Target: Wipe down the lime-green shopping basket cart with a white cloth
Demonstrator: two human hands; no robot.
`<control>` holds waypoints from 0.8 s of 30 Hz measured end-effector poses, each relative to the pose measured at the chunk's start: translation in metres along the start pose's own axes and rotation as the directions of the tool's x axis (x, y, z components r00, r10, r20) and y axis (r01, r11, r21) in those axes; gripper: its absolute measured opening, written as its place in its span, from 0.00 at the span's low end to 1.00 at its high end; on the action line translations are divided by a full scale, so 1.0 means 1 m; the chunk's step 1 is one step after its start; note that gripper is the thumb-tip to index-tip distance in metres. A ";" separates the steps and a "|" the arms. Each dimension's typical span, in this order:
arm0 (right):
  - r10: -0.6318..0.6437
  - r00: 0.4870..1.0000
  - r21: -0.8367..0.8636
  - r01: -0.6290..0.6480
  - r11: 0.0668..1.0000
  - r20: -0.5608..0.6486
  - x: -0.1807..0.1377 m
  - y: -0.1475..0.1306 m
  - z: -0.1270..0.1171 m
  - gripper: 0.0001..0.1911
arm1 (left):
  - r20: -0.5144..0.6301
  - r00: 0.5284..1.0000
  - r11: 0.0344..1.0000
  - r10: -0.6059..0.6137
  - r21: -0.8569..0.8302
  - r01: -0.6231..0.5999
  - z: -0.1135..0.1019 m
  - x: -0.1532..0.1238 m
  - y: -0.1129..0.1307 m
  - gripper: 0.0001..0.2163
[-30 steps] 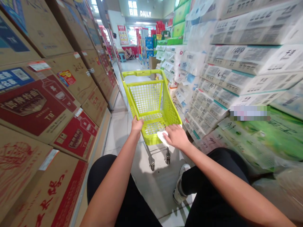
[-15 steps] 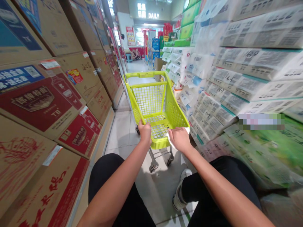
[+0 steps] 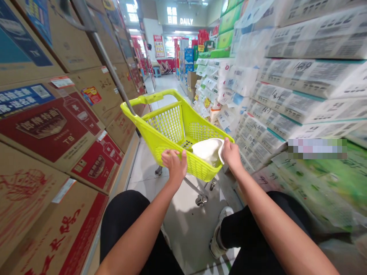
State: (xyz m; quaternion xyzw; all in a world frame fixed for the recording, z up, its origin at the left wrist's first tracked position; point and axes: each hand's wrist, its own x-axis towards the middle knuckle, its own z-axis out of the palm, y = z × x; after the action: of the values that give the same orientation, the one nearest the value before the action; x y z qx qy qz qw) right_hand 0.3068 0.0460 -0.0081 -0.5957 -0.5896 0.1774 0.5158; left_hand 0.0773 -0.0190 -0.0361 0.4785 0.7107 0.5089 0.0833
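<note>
A small lime-green plastic shopping cart (image 3: 169,126) stands in the aisle in front of me, turned at an angle with its handle toward the left shelving. My left hand (image 3: 174,164) is closed over the near rim of the basket. My right hand (image 3: 231,154) grips the near right corner of the rim and pinches a white cloth (image 3: 208,150), which drapes inside the basket. My legs in black trousers show below, bent as if I am squatting or seated low.
Stacked cardboard cartons (image 3: 57,126) line the left side. Wrapped packs of tissue paper (image 3: 286,99) are piled high on the right. The tiled aisle floor (image 3: 183,214) runs between them toward a lit area with a "DAILY" sign (image 3: 186,21).
The cart has swung round to an angle, its handle now toward the left. The white cloth, earlier under my right hand on the rim, now hangs inside the basket.
</note>
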 end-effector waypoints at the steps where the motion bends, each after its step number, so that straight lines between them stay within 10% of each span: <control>1: 0.023 1.000 0.045 -0.023 0.999 0.002 -0.001 -0.004 0.001 0.35 | -0.043 0.993 0.993 0.109 0.046 -0.107 -0.009 0.005 0.000 0.16; 7: -0.137 0.966 0.009 0.138 0.990 0.218 -0.039 -0.041 0.004 0.32 | 0.163 0.769 0.749 0.618 0.176 -0.639 -0.048 0.050 -0.008 0.22; 12: -0.393 0.784 -0.216 0.541 0.813 0.481 -0.061 -0.061 -0.002 0.22 | 0.373 0.678 0.631 0.634 0.257 -0.732 -0.046 0.069 -0.013 0.18; 17: -0.380 0.791 -0.213 0.525 0.824 0.480 -0.049 -0.042 -0.005 0.20 | 0.389 0.642 0.608 0.661 0.224 -0.762 -0.048 0.059 0.002 0.21; 21: -0.395 0.820 -0.165 0.494 0.853 0.414 -0.046 -0.028 0.003 0.18 | 0.510 0.474 0.497 0.717 0.103 -0.862 -0.036 0.034 0.018 0.25; 24: -0.419 0.824 -0.123 0.494 0.861 0.381 -0.047 -0.025 0.001 0.18 | 0.517 0.449 0.502 0.729 0.041 -0.864 -0.019 0.020 0.023 0.15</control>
State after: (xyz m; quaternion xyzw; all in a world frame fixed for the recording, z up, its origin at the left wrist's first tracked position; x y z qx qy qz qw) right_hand 0.2813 -0.0009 -0.0064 -0.4488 -0.8113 0.0831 0.3653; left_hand 0.0689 -0.0153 -0.0007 0.8646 0.4261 0.2520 -0.0862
